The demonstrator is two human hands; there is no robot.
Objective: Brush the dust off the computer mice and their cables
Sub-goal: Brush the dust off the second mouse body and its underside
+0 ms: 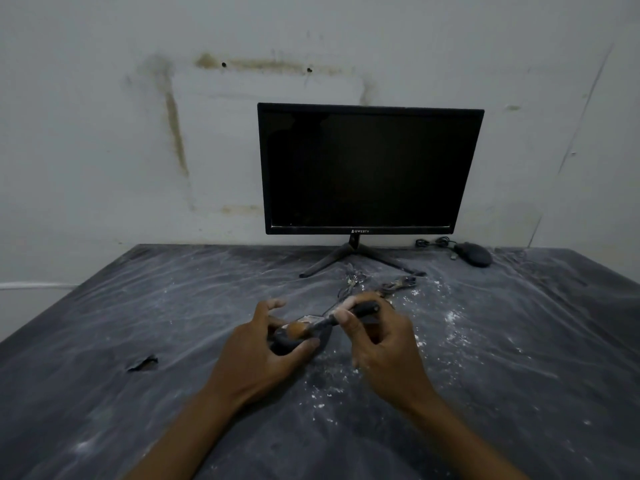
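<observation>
A dark computer mouse lies on the dusty table in front of me, and my left hand grips it from the left side, thumb along its near edge. My right hand pinches a small brush with a black handle; its brown bristles rest on top of the mouse. The mouse's cable runs away toward the monitor stand in a loose tangle. A second black mouse sits at the back right with its coiled cable beside it.
A black monitor on a tripod stand stands against the wall. The table is covered by a dark wrinkled sheet with white dust scattered near my hands. A tear in the sheet lies to the left.
</observation>
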